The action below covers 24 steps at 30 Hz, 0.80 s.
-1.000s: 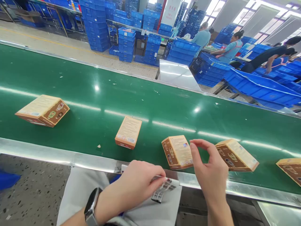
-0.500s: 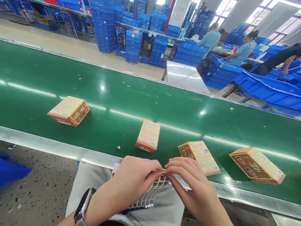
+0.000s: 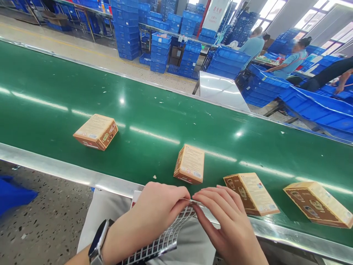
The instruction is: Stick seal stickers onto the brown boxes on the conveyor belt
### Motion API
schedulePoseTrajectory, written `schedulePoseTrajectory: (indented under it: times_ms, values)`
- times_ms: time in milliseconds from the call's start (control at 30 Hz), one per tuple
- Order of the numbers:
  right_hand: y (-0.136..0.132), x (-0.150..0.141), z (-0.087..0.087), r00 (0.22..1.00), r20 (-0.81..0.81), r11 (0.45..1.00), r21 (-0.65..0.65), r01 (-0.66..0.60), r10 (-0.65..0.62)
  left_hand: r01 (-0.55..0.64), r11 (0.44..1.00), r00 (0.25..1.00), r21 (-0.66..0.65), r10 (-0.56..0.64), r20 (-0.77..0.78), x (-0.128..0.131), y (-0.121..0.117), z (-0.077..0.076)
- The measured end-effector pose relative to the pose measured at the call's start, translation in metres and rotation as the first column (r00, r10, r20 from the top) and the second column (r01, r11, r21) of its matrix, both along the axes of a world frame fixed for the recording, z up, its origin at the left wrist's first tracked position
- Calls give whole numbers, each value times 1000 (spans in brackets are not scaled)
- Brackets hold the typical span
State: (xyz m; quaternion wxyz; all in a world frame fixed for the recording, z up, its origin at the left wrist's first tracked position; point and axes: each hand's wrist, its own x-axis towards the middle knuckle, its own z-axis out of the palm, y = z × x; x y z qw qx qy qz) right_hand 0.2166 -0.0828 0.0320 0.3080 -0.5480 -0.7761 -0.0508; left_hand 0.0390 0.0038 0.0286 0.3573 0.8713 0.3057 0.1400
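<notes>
A thin, flexible sheet (image 3: 167, 235) with a white grid over dark squares, like a sticker sheet, hangs over my lap. My left hand (image 3: 158, 208) pinches its upper edge between thumb and fingers. Thumb and fingertips of my right hand (image 3: 224, 211) close on the same edge, right beside the left fingertips. The left forearm hides part of the sheet. Just beyond my hands, a small brown-and-cream carton (image 3: 190, 164) lies on the green conveyor belt (image 3: 149, 154). Another carton (image 3: 252, 193) sits behind my right fingers, apart from them.
More cartons lie on the belt, one at the left (image 3: 96, 131) and one at the far right (image 3: 318, 204). A metal rail (image 3: 110, 186) runs along the near side. Across the belt stand stacks of blue crates (image 3: 125, 29), a metal table (image 3: 219, 88) and several people.
The cartons have shifted to the right along the belt. More of the gridded sheet shows below my left forearm, its lower edge reaching further left. Both hands stay almost in place, pinching the edge.
</notes>
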Motion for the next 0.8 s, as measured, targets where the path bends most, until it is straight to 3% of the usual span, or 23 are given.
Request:
schedulePoseTrajectory:
  times_ms: [133,600,733,800]
  values:
    - [1,1,1,995,-96,996,-82,-29,21,17,1000,999,-12,-17,32,-1,-1,-1]
    - [-10,7,-12,989,149,993,118,-23,5,14,999,994,-36,-17,-107,4,1,9]
    - [-13,10,-7,1000,7,992,127,-27,26,-44,995,996,-86,38,-79,4,3,8]
    - [-10,20,-10,984,-173,995,86,58,-42,-49,993,996,-109,40,-85,3,4,7]
